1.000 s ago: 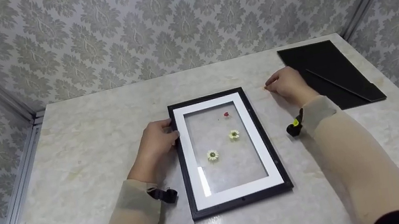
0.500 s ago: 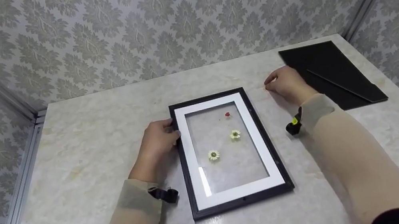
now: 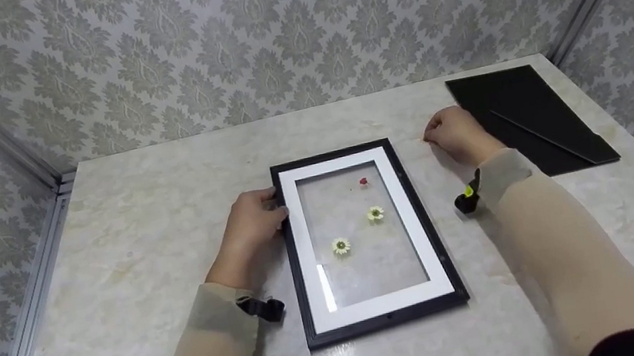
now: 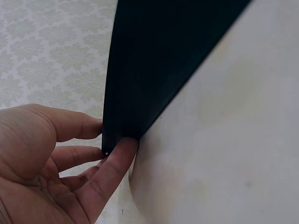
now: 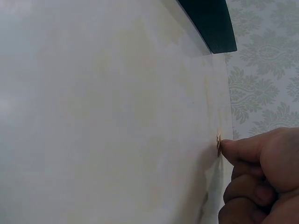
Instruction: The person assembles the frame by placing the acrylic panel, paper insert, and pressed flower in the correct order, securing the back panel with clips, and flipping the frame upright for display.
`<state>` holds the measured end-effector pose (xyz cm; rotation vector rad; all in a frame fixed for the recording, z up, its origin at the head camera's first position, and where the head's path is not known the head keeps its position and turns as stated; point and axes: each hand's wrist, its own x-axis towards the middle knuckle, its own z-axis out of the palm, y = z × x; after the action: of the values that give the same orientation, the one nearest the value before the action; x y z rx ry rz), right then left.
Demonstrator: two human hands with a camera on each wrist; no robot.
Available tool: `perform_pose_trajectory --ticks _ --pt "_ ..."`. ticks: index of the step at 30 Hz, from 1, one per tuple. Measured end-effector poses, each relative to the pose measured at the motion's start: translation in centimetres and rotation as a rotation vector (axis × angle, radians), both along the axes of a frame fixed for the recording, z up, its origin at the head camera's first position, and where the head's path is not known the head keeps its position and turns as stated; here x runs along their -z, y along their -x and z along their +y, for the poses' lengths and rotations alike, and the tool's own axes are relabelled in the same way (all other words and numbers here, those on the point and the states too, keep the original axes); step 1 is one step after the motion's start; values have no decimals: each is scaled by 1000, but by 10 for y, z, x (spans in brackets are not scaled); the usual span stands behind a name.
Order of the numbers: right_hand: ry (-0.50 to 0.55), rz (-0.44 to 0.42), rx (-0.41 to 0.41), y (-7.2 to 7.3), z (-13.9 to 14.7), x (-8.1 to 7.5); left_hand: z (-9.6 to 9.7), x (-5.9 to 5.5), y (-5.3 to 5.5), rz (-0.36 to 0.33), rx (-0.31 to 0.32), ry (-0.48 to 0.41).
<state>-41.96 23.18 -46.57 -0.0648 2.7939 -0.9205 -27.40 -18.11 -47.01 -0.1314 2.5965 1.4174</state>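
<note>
A black picture frame [image 3: 381, 329] with a white mat lies on the table, its clear pane showing the tabletop. Two pale yellow daisy-like flowers [image 3: 341, 247] and a small red flower [image 3: 363, 182] lie within the mat opening. At the frame's left side, my left hand [image 3: 253, 221] holds the edge between thumb and fingers; the left wrist view shows the frame's dark side [image 4: 145, 56] between them. Right of the frame's far corner, my right hand [image 3: 456, 132] pinches a tiny orange-brown dried flower-like piece [image 5: 218, 144] close over the table; its other fingers are curled.
A black backing board [image 3: 502, 89] with a slanted stand flap lies at the table's back right, partly behind the right hand. Patterned wall panels [image 3: 293, 34] rise at the back and both sides. The marbled tabletop [image 3: 175, 176] extends around the frame.
The view shifts slightly. The right fingers draw in closer around the small orange-brown piece, which shows less in the head view now. The left hand and frame stay in place.
</note>
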Motion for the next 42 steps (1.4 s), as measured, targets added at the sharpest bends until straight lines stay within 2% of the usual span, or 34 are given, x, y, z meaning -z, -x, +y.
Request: perform_pose_trajectory --ticks 3,8,12,15,18,23,30,38,42 --pt "28 -15 5 -2 1 1 0 1 0 -1 -5 0" --pt "147 -72 46 -3 1 -3 0 2 2 7 -5 14" --pt "166 -94 57 -2 -1 -12 0 1 4 -7 -4 6" --pt "166 -90 42 -3 -4 -21 1 -1 5 -6 5 -3" --pt "212 -110 22 -8 -15 -31 2 -3 6 4 9 0" --pt "260 -165 -43 -21 -47 -45 1 -3 5 3 0 13" --pt "288 -197 -218 -50 -100 -52 0 0 2 6 -9 22" --pt "210 -230 -410 -82 -149 -48 1 -1 1 9 -10 13" --pt "149 -226 -475 -91 -164 -42 2 0 2 4 -21 9"
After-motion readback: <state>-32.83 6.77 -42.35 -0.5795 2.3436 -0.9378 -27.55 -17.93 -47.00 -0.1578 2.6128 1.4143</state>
